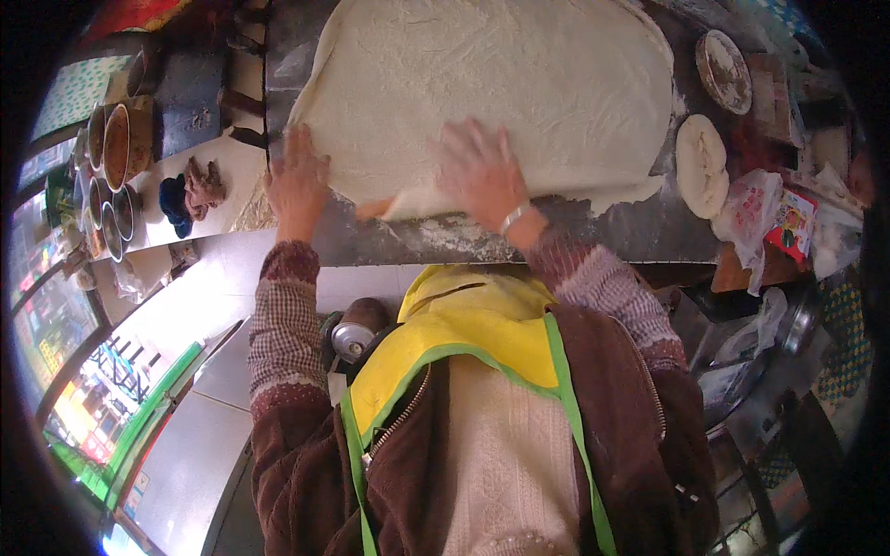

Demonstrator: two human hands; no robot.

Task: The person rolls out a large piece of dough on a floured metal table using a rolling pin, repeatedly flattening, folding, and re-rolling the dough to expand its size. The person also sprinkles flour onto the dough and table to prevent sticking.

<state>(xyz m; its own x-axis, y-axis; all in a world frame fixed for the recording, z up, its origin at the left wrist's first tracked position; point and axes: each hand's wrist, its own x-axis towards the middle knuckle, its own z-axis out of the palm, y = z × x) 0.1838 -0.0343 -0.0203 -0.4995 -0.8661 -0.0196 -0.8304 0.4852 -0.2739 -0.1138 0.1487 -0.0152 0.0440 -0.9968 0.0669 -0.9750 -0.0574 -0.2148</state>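
A large, thin sheet of dough [514, 90] lies spread on the dark, floured worktop [591, 240]. My left hand [299, 181] is at the sheet's left edge, palm down, its fingers pointing away from me and gripping nothing. Blurred by motion, my right hand [483, 170] rests flat on the lower middle of the sheet with fingers spread. Between the hands, at the near edge, an orange-brown wooden piece [374, 209] shows partly beneath the dough. Flour is scattered on the worktop near my right wrist, which wears a silver bracelet [513, 217].
Right of the sheet are a thick dough piece [701, 167], a round dish of flour [724, 71] and a plastic bag [751, 208]. On the left stand several bowls [116, 148] beside dark cloths [177, 201]. The worktop's near edge runs just before my yellow apron.
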